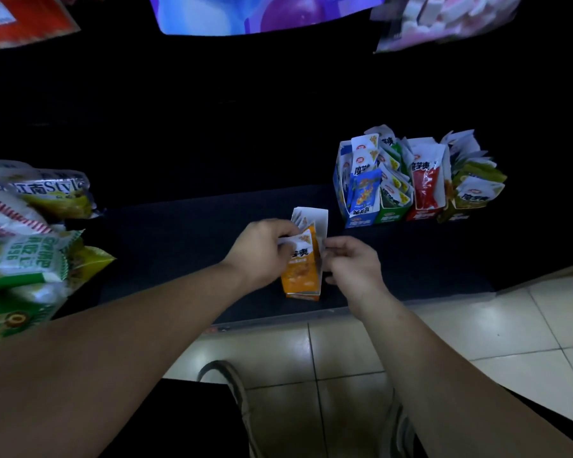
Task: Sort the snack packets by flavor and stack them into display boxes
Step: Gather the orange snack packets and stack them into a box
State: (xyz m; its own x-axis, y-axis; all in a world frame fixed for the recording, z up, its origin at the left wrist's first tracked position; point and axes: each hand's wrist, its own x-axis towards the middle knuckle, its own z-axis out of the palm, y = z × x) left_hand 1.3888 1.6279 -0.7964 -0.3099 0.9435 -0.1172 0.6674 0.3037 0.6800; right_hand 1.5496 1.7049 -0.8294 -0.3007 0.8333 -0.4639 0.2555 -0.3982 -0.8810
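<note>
While packets [301, 261] are pinched by the left hand [262, 251], the box [315, 217] is gripped by the right hand [356, 264]. Steadiness is apparently sought.

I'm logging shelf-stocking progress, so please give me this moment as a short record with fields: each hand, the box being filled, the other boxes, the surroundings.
left hand: pinches orange packets at the top of the orange display box
right hand: fingers curled on that box's right wall
box in work: orange display box, on the dark shelf, near its front edge
other boxes: blue box, green box, red box, yellow-green box, side by side to the right, packets in each
shelf's left end: large snack bags, piled
below: tiled floor
</note>
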